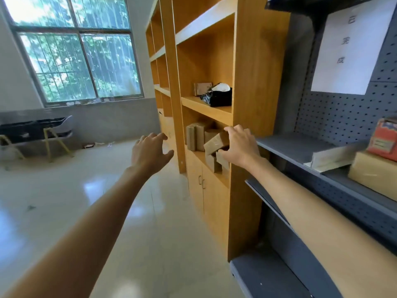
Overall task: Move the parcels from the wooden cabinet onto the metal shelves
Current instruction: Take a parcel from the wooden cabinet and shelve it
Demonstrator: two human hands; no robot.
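The wooden cabinet (pixel 255 67) stands in the middle of the view, with the grey metal shelves (pixel 294 147) to its right. In a low compartment my right hand (pixel 240 147) grips a tilted brown taped parcel (pixel 214 143) by its right end. Several more brown parcels (pixel 196 136) stand upright or lie around it. My left hand (pixel 148 150) hovers open, fingers spread, left of the cabinet and holds nothing. One shelf up lie a small brown parcel (pixel 202 89) and a black parcel (pixel 221 96).
The metal shelves carry a white flat box (pixel 335 157), a tan box (pixel 373 177) and a red box (pixel 384 138); a white paper sign (pixel 352 46) hangs above. Cabinet doors (pixel 204 190) sit below the parcels. A chair (pixel 55 134) stands by the window, far left.
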